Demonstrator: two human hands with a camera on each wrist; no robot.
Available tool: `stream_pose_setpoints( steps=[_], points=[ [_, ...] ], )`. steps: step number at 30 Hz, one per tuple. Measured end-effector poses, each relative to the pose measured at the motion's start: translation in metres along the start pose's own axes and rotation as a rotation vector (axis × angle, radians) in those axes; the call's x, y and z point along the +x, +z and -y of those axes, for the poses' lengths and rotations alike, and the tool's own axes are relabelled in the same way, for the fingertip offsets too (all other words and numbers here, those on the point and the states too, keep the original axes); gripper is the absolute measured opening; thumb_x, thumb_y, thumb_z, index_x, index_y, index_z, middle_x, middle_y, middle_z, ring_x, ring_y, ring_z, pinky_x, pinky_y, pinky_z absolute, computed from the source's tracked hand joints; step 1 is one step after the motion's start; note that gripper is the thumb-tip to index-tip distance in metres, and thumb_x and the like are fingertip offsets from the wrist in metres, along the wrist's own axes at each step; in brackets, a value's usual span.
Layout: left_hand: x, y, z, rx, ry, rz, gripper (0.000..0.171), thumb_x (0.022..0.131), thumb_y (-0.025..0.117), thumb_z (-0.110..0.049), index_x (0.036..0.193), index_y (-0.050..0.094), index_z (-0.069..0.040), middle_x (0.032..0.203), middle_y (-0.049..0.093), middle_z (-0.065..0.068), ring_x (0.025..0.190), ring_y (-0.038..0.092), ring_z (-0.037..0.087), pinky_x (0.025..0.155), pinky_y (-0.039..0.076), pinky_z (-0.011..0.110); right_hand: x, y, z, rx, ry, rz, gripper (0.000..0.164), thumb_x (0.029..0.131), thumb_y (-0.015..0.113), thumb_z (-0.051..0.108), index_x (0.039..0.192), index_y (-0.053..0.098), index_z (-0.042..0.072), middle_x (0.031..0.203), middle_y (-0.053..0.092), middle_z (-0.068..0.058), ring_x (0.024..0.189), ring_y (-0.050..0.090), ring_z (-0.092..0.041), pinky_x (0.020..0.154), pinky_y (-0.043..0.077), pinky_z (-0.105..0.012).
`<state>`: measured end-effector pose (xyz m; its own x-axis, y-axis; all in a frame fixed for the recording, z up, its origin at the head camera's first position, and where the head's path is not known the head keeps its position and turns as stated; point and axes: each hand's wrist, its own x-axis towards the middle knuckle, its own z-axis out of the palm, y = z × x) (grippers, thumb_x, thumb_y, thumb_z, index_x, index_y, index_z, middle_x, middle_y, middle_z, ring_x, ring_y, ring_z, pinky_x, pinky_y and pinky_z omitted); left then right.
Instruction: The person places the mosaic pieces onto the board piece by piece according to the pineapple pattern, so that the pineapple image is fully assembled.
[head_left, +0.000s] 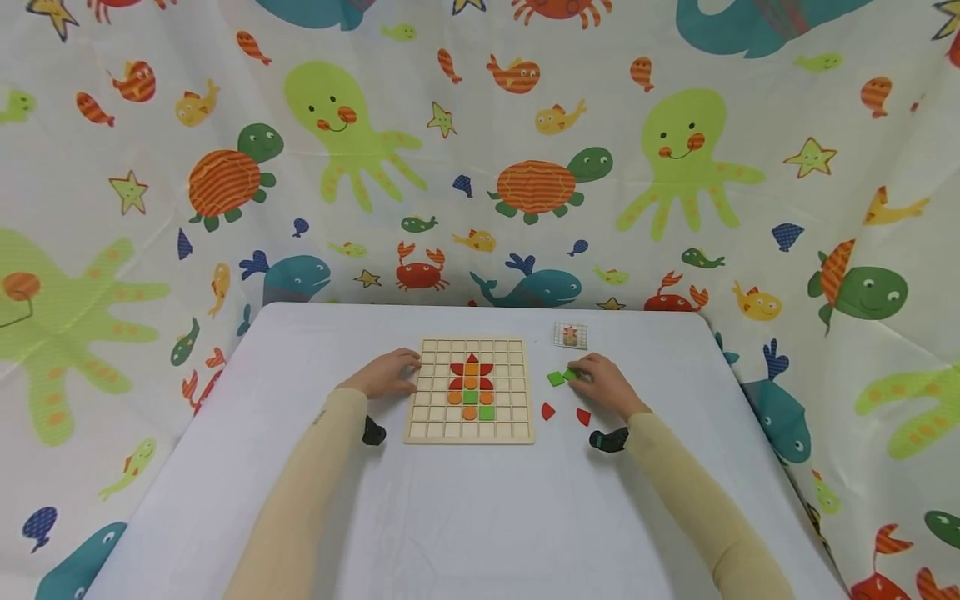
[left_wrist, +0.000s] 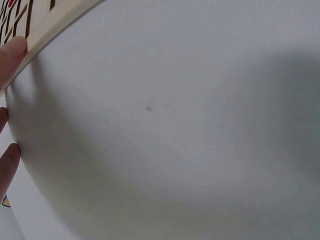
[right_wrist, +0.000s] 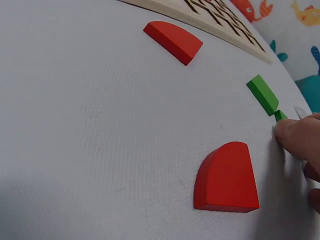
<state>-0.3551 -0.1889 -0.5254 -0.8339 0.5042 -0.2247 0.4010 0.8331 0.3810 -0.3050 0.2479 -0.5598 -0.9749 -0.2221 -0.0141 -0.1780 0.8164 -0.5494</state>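
Evidently, the right hand [head_left: 606,387] has its thumb and fingers together, pinching a green tile [right_wrist: 280,115] just above or on the tabletop [head_left: 480,517]. The left hand [head_left: 386,375] has its fingers apart, one fingertip resting on the left rim of the wooden grid board [head_left: 437,430]. Just left of the pinched tile lies a green square [head_left: 555,379], their corners touching or nearly so. Nearer, two red quarter-round pieces lie apart, the left one [head_left: 548,411] closer to the board and the right one [head_left: 583,417] below the hand. On the board, red, orange and green pieces form a figure, a red triangle [head_left: 472,358] at its far end. A picture card [head_left: 571,335] lies far right, beyond the green pieces; sea-animal fabric [head_left: 450,167] hangs behind.
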Motion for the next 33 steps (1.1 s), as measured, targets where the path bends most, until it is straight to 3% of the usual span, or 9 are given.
stream_pose_setpoints(
  steps=[5,9,15,21,33],
  points=[
    [-0.002,0.000,-0.001,0.001,-0.009,-0.001,0.052,0.087,0.075,-0.022,0.131,0.059,-0.002,0.144,0.048,0.014,0.137,0.039,0.033,0.116,0.033,0.047,0.000,0.005,0.003,-0.015,0.048,-0.059,0.038,0.091,0.071,0.021,0.123,0.065,0.001,0.109,0.061,-0.013,0.099,0.056,-0.025,0.091,0.053,-0.043],
    [-0.001,0.001,0.000,0.007,-0.011,0.000,0.052,0.087,0.075,-0.023,0.131,0.059,-0.002,0.144,0.048,0.014,0.137,0.039,0.033,0.116,0.033,0.047,0.001,0.003,0.003,-0.013,0.087,-0.047,0.043,0.090,0.072,0.023,0.125,0.064,0.001,0.108,0.060,-0.013,0.096,0.055,-0.025,0.090,0.053,-0.042],
    [0.001,0.002,0.002,0.003,-0.009,0.002,0.052,0.087,0.076,-0.024,0.131,0.059,-0.002,0.144,0.048,0.014,0.137,0.039,0.034,0.115,0.034,0.048,0.003,-0.003,0.000,-0.015,0.054,0.013,0.041,0.089,0.073,0.020,0.125,0.065,0.001,0.111,0.060,-0.014,0.098,0.055,-0.027,0.092,0.053,-0.043],
    [0.001,0.002,0.003,-0.001,0.009,-0.002,0.052,0.087,0.075,-0.023,0.131,0.059,-0.001,0.144,0.048,0.015,0.137,0.039,0.034,0.115,0.034,0.048,0.004,-0.002,-0.003,-0.009,0.010,-0.002,0.033,0.089,0.074,0.020,0.119,0.069,0.006,0.113,0.059,-0.012,0.101,0.055,-0.027,0.093,0.053,-0.044],
    [0.002,0.001,0.002,0.014,0.001,0.012,0.054,0.087,0.075,-0.024,0.133,0.058,-0.001,0.145,0.047,0.015,0.137,0.038,0.034,0.116,0.033,0.047,0.005,-0.001,0.011,0.041,0.086,-0.113,0.036,0.091,0.070,0.026,0.118,0.066,0.002,0.109,0.062,-0.014,0.099,0.057,-0.028,0.092,0.053,-0.043]
  ],
)
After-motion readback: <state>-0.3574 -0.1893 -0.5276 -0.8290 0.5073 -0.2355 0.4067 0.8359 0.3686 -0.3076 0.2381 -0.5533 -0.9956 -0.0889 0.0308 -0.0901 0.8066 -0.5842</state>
